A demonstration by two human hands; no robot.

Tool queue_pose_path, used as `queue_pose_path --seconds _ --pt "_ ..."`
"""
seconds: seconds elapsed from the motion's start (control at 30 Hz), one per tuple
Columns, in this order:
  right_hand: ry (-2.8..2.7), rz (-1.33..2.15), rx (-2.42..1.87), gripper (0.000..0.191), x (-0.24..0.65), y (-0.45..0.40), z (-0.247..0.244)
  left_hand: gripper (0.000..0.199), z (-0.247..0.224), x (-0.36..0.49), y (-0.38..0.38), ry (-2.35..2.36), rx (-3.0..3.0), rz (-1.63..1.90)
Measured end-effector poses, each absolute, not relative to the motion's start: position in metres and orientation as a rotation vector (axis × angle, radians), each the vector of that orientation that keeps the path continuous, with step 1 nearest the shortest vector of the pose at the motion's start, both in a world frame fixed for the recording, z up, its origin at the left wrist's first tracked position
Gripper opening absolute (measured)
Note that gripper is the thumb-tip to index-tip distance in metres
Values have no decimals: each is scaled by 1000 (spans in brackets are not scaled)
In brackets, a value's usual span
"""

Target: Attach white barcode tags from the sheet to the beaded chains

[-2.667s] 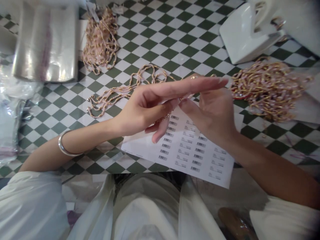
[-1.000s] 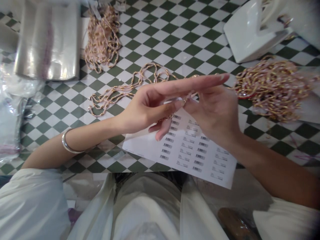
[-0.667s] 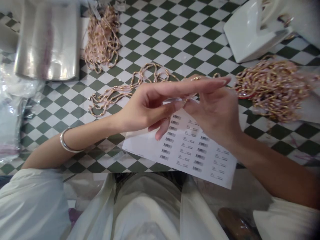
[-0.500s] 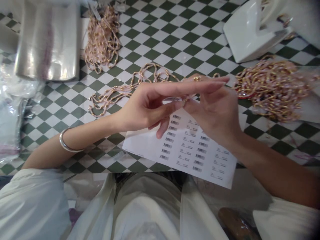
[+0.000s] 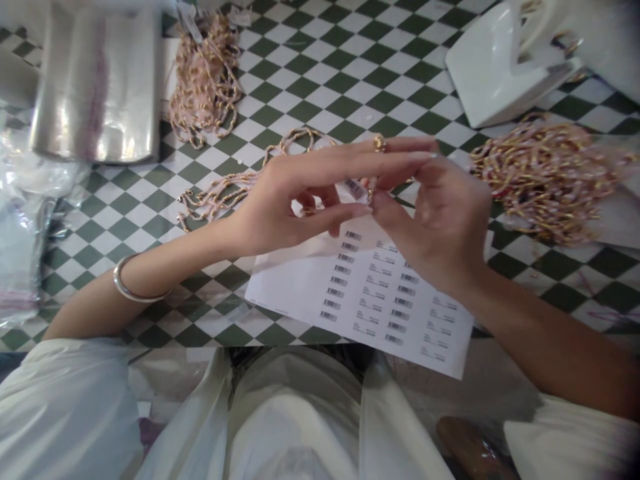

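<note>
My left hand [image 5: 287, 203] and my right hand [image 5: 443, 220] meet above a white sheet of barcode stickers [image 5: 290, 283]. Between the fingertips shows a small barcode label [image 5: 354, 189], beside a bit of beaded strand. The left thumb presses at the label while its long fingers stretch over toward the right hand. My right thumb and fingers pinch the strand end at the label; the exact contact is partly hidden. A pink and gold beaded necklace [image 5: 227, 190] lies on the table behind the left hand, its right part covered by the hands.
A bundle of beaded necklaces [image 5: 205, 80] lies at the back left, beside a stack of clear plastic bags [image 5: 95, 87]. At the right is a larger necklace pile [image 5: 555, 180], with a white holder [image 5: 493, 67] behind it. More plastic packaging [image 5: 23, 240] lies at the left edge.
The fingers of both hands have shifted and the right hand has tilted. The barcode label now shows its printed face between them. The sheet and piles have stayed put.
</note>
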State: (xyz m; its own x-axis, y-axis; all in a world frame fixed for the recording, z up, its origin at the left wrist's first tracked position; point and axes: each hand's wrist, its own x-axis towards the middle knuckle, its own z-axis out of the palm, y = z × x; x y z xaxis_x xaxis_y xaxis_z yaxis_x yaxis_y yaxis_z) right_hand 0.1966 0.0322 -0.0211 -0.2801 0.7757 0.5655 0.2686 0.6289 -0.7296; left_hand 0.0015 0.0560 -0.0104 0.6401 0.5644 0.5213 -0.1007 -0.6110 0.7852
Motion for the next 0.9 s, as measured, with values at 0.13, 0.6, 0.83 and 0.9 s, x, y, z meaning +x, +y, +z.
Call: queue_pose_path --seconds 0.13,0.6,0.83,0.9 --pt "-1855 565 -846 13 197 34 -17 57 -10 1 59 418 2212 1112" --pt "-1943 353 -938 11 199 31 -11 51 -12 3 53 585 2117 1360" --pt "-1969 177 -976 12 198 30 -8 52 -23 9 51 551 1899 1357" --pt "-1971 114 -988 13 197 30 -9 49 -26 11 49 611 1816 1363"
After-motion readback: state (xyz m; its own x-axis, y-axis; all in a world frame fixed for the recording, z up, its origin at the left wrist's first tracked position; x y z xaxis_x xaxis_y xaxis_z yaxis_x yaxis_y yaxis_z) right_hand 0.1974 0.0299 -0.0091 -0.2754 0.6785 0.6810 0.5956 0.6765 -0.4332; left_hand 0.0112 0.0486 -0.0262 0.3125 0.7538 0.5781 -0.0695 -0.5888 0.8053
